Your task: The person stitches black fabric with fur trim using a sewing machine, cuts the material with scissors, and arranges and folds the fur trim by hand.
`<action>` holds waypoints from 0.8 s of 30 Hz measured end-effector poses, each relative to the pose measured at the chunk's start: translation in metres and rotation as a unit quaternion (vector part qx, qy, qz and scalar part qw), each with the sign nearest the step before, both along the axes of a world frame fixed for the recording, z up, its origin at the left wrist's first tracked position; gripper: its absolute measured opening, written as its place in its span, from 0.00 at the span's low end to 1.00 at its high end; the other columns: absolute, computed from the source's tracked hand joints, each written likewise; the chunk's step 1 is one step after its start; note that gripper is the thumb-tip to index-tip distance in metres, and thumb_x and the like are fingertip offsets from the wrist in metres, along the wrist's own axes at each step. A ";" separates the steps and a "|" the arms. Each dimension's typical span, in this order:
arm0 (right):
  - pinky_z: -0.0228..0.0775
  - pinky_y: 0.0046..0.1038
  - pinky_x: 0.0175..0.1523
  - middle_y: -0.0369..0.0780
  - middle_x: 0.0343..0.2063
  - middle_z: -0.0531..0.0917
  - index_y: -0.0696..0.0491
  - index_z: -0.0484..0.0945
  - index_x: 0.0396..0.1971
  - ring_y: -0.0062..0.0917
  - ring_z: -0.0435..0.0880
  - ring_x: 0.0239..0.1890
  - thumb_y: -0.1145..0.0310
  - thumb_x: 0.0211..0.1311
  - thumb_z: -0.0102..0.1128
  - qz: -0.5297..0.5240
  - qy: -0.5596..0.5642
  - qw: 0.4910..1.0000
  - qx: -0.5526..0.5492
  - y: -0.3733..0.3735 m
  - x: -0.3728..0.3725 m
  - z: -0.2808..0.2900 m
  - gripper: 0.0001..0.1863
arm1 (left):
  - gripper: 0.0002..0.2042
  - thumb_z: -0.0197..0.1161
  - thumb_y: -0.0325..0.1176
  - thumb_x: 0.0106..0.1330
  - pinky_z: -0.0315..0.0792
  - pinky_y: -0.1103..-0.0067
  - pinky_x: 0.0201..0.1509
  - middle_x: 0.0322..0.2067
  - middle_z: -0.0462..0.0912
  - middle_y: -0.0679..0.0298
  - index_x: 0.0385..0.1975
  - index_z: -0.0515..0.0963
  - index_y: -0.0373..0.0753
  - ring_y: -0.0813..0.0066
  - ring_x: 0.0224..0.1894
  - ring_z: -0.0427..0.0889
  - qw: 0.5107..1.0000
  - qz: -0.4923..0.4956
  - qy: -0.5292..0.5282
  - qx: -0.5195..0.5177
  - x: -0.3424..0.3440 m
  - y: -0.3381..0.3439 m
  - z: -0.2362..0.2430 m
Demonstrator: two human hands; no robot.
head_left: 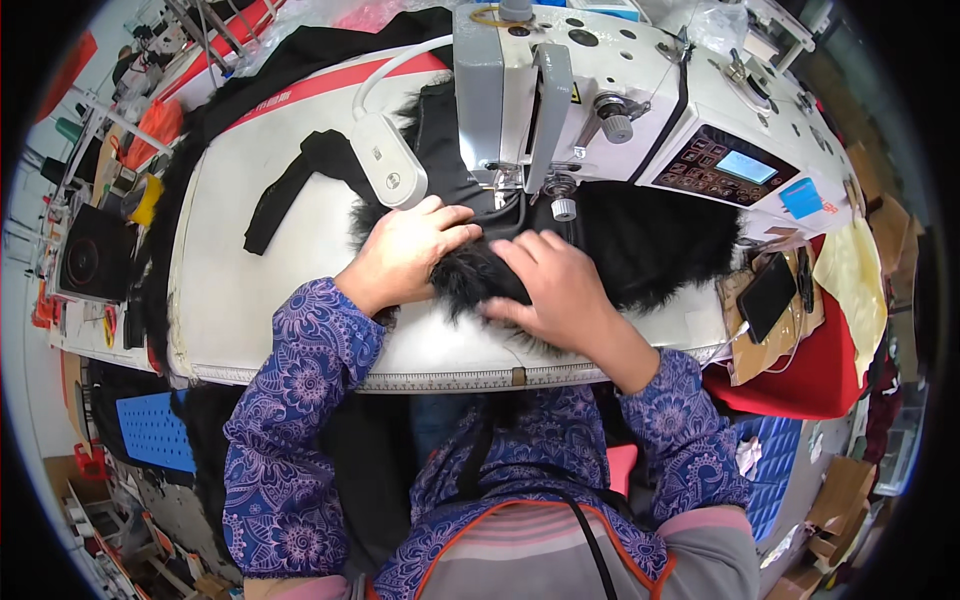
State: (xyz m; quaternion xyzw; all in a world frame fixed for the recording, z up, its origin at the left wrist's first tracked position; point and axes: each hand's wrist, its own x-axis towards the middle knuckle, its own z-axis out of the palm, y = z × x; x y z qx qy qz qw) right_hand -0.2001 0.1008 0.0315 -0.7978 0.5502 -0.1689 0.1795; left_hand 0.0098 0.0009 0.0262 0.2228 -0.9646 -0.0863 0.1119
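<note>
A black furry fabric piece [650, 245] lies under the head of a white sewing machine [625, 95], its pile spreading to both sides of the needle area [503, 185]. My left hand [415, 250] is closed on the fabric just in front of the presser foot, fingers bent toward the needle. Beside it, my right hand [560, 295] grips a fluffy fold [472, 278] between thumb and fingers. The hands nearly meet over this fold, which hides the fingertips in part. A narrow black fabric strip [290, 195] trails leftward over the white table.
A white lamp [390, 165] hangs on a bent neck left of the needle. The machine's control panel [722, 170] is at right, with a phone [767, 298] on cardboard below it. More black fur edges the table's left side, near a black speaker-like box [95, 250].
</note>
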 end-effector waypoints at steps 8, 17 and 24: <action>0.55 0.49 0.66 0.49 0.56 0.73 0.61 0.72 0.42 0.46 0.67 0.61 0.53 0.48 0.68 0.058 0.016 0.993 -0.100 -0.010 -0.023 -0.019 0.29 | 0.29 0.67 0.30 0.38 0.71 0.69 0.59 0.53 0.77 0.60 0.48 0.76 0.38 0.59 0.57 0.75 0.996 -0.075 0.045 0.017 -0.001 0.004 -0.012; 0.57 0.49 0.64 0.51 0.53 0.74 0.58 0.66 0.55 0.45 0.69 0.58 0.45 0.40 0.72 -0.025 0.092 0.990 -0.103 -0.032 -0.027 -0.013 0.46 | 0.25 0.69 0.29 0.38 0.71 0.67 0.58 0.52 0.78 0.61 0.42 0.78 0.38 0.62 0.55 0.77 0.995 0.006 0.102 -0.020 -0.007 -0.019 -0.026; 0.70 0.37 0.51 0.39 0.55 0.73 0.55 0.75 0.47 0.35 0.76 0.49 0.57 0.37 0.71 0.033 0.126 0.982 -0.140 -0.027 -0.029 -0.015 0.33 | 0.28 0.67 0.27 0.28 0.71 0.71 0.47 0.51 0.80 0.66 0.39 0.79 0.38 0.66 0.44 0.78 0.994 -0.035 0.106 -0.004 -0.001 0.001 -0.022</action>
